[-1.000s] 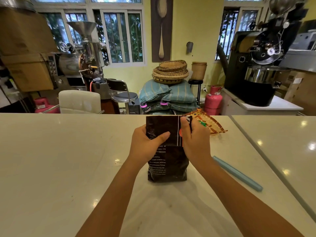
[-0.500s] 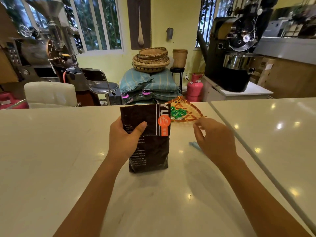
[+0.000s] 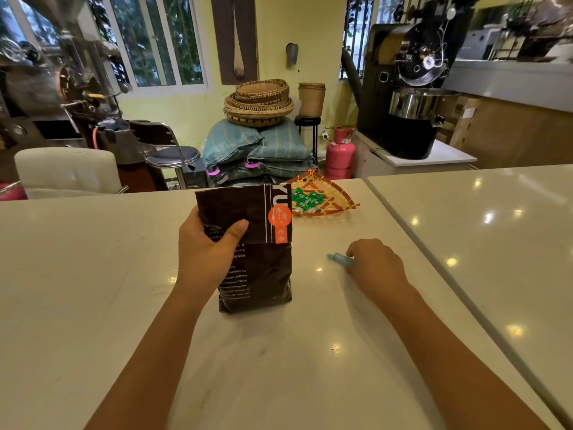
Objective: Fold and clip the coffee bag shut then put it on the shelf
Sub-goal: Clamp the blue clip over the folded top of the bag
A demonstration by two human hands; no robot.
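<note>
A dark brown coffee bag (image 3: 257, 268) with an orange label stands upright on the white counter (image 3: 93, 290), its top folded down over the front. My left hand (image 3: 206, 252) grips its left side, thumb pressing the folded flap. My right hand (image 3: 375, 268) rests on the counter to the right of the bag, fingers curled over a light blue clip (image 3: 338, 259). Only the clip's left end shows; the hand hides the rest.
A triangular woven tray (image 3: 338, 197) with green packets lies behind the bag. A second counter (image 3: 480, 243) joins on the right across a seam. Beyond the counter are a white chair, sacks, baskets, a pink gas cylinder and coffee roasters.
My right hand let go of the bag's top, moved right and down, and closed over the blue clip. My left hand kept holding the folded bag. The view shifted slightly.
</note>
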